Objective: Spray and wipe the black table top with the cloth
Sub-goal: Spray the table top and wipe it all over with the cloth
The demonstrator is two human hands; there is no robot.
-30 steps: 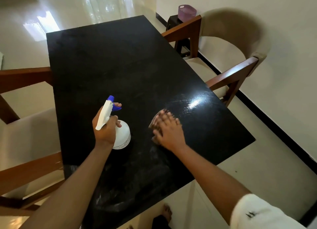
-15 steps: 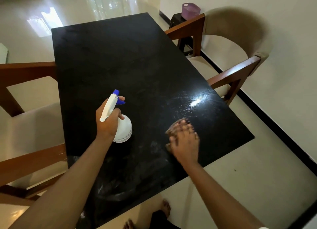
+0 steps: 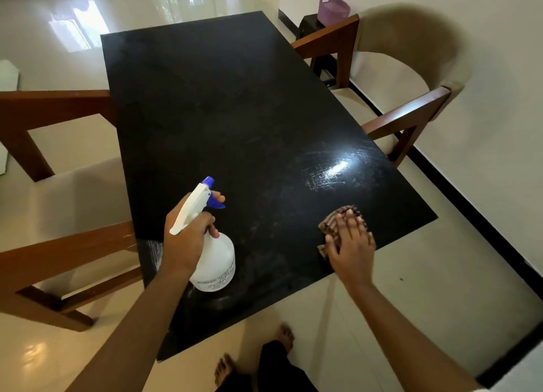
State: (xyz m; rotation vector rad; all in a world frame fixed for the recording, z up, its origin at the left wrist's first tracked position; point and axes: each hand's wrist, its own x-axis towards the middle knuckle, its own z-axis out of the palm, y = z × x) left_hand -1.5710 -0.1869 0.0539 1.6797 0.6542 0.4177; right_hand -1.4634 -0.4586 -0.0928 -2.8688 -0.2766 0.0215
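Observation:
The black table top (image 3: 223, 121) runs away from me, with wet streaks and a bright glare near its right side. My left hand (image 3: 185, 239) grips a white spray bottle (image 3: 216, 262) with a blue nozzle, held just above the near part of the table. My right hand (image 3: 351, 243) presses flat on a brown striped cloth (image 3: 332, 222) close to the table's near right edge. Most of the cloth is hidden under my fingers.
A wooden chair with a beige seat (image 3: 390, 77) stands at the right side, another chair (image 3: 58, 197) at the left. A purple basket (image 3: 335, 8) sits on a dark stool by the far wall. My bare feet (image 3: 286, 336) are below the table's near corner.
My right hand has slid the cloth to the right and toward me, from the middle of the table to its near right edge. The left hand and bottle have stayed about where they were.

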